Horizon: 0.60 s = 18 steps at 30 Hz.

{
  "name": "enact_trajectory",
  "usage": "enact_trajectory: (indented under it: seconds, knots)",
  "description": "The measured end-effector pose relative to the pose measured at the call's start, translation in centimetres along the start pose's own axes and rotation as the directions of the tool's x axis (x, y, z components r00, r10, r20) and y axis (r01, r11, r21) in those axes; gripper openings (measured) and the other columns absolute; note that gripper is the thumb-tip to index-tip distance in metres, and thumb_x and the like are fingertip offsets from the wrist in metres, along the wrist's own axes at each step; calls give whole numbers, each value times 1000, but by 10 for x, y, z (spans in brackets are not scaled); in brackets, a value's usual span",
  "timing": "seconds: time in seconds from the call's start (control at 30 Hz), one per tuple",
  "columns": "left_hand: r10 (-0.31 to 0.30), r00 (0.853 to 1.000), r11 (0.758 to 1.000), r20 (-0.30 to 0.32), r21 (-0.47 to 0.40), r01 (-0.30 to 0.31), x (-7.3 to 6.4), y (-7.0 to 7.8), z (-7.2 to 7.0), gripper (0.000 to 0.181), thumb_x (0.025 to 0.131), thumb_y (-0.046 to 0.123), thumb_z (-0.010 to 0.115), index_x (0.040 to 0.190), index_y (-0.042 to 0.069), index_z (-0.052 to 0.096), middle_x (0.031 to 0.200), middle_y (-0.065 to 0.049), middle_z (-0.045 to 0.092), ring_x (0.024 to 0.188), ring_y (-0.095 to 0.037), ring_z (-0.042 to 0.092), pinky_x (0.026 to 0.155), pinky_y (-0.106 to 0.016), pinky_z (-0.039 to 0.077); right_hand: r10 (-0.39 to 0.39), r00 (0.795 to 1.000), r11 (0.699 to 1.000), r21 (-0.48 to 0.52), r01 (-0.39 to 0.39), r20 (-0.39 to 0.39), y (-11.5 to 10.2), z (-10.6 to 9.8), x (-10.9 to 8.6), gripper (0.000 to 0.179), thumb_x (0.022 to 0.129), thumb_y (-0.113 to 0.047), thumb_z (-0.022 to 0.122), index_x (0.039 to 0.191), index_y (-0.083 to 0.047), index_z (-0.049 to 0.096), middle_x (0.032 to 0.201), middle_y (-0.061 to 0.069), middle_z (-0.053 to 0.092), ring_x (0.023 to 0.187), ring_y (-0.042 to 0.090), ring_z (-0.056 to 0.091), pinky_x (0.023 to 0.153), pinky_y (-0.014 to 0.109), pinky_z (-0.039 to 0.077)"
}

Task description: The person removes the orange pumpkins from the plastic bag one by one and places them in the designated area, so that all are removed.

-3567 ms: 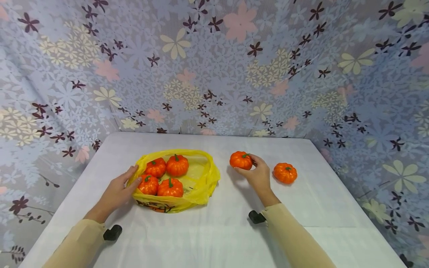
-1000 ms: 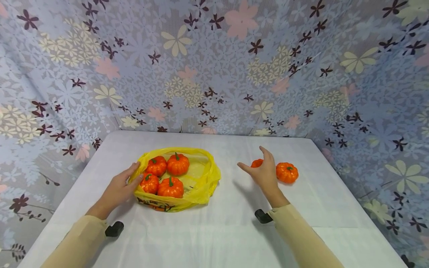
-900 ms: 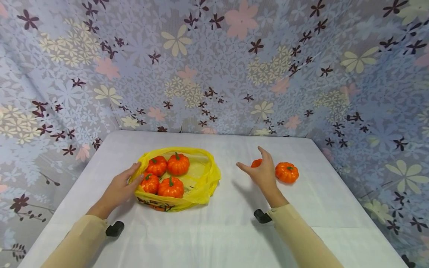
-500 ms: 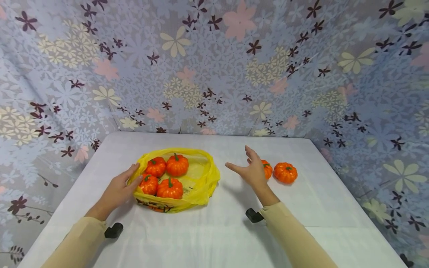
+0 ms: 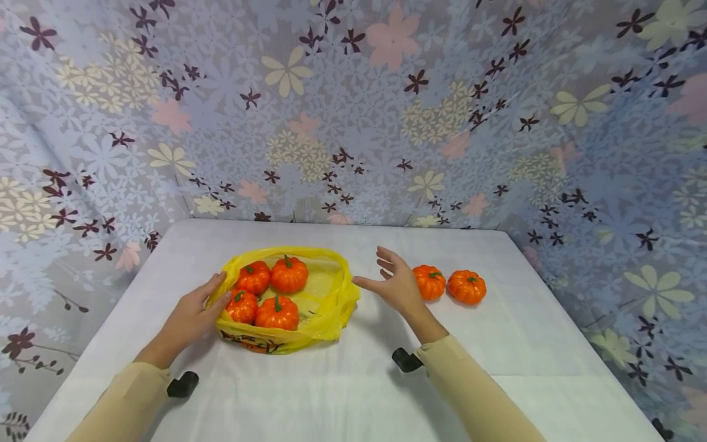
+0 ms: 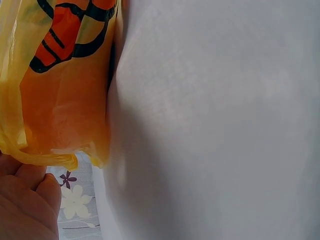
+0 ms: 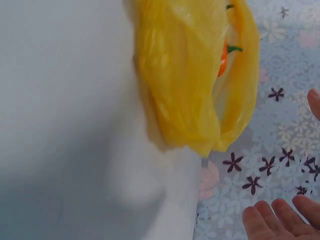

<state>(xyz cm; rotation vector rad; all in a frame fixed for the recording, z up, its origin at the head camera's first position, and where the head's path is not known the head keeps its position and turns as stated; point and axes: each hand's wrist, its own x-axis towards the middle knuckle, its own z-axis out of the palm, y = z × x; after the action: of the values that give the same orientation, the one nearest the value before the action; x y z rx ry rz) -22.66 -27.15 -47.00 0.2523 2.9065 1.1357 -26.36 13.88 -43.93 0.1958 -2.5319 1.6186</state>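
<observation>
A yellow plastic bag [image 5: 331, 307] with a black-and-orange print stands wide-mouthed on the white table, several small orange pumpkins [image 5: 289, 274] inside it. My left hand [image 5: 190, 316] holds the bag's left rim, thumb and fingers on either side of it. In the left wrist view, the rolled rim covers some fingertips [image 6: 31, 175]. My right hand [image 5: 396, 285] hovers just right of the bag, fingers spread and holding nothing. Behind it sits one pumpkin [image 5: 429, 282], partly hidden, with another pumpkin [image 5: 466, 287] close to its right. In the right wrist view, the bag shows apart from my fingers [image 7: 256, 220].
White cloth covers the table [image 5: 309, 399], whose far edge meets a flowered fabric backdrop [image 5: 353, 123]. The backdrop also rises along both sides. Black wrist cameras [image 5: 183, 385] stick out beside my sleeves.
My right hand held a pumpkin earlier; that pumpkin now rests on the table beside the other one. The emptied hand has moved left towards the bag. My left hand stays at the rim.
</observation>
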Motion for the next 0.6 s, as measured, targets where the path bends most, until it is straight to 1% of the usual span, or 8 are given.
enact_trajectory:
  seconds: [0.23, 0.43, 0.6]
  knots:
    - [-18, 1000, 1000, 16, 3, 18, 0, 1, -1, 82, 103, 57, 44, 159, 2, 22, 162, -25, 18, 146, -50, 18, 115, -67, 18, 6, 999, 998, 61, -8, 33, -7, 9, -2, 93, 73, -32, 93, 150, -8, 46, 152, 10, 47, 134, 30, 51, 108, 43, 45]
    - [-20, 1000, 1000, 15, -2, 20, -1, 3, -2, 78, 104, 53, 45, 159, 2, 23, 162, -25, 19, 146, -49, 18, 115, -66, 19, 10, 999, 998, 59, -13, 54, -10, 19, 0, 94, 72, -33, 93, 150, -10, 46, 151, 6, 48, 133, 28, 52, 107, 40, 46]
    - [-19, 1000, 1000, 21, -1, 19, -1, 4, -1, 77, 105, 52, 45, 159, 2, 23, 162, -25, 19, 146, -49, 18, 114, -66, 19, 23, 998, 999, 42, -26, 63, -10, 27, 3, 93, 72, -35, 93, 150, -13, 48, 149, 5, 51, 132, 31, 52, 106, 39, 46]
